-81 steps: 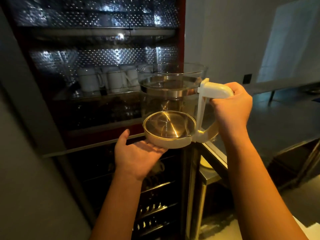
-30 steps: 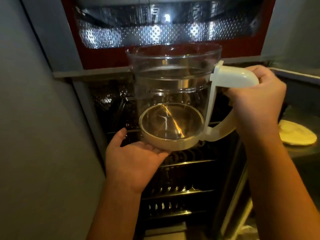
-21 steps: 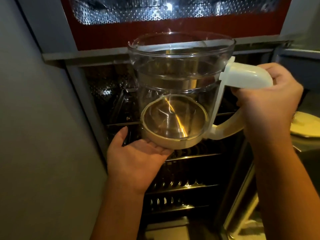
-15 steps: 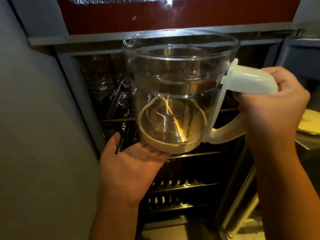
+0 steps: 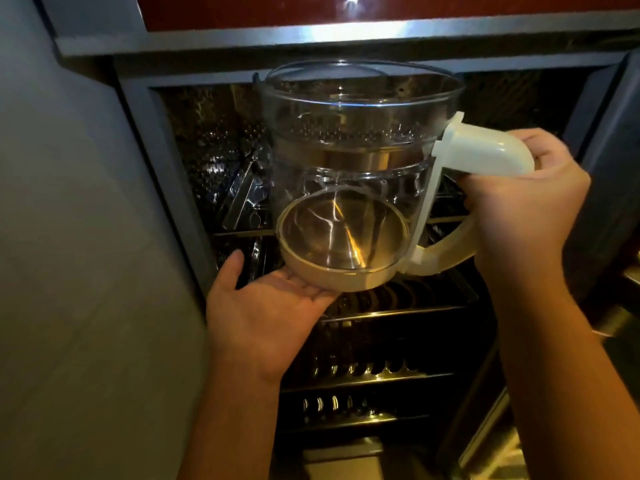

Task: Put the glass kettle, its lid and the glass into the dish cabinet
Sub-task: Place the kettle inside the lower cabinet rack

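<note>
The glass kettle (image 5: 349, 174) is clear, with a cream base, a metal bottom and a cream handle. It has no lid on and hangs upright in front of the dish cabinet's (image 5: 166, 174) open lower compartment. My right hand (image 5: 519, 209) grips the handle at the kettle's right. My left hand (image 5: 266, 313) lies palm up under the cream base, fingers flat against it. The lid and the glass are not in view.
Wire racks (image 5: 381, 341) with curved dish slots fill the dark compartment below and behind the kettle. A red panel and a metal strip (image 5: 346, 29) run across the top. A grey wall (image 5: 69, 237) stands at the left and an open door edge (image 5: 602, 168) at the right.
My view has dropped from the upper shelves with cups to the lower compartment. Both hands kept their hold while the kettle moved down and closer to the lower opening.
</note>
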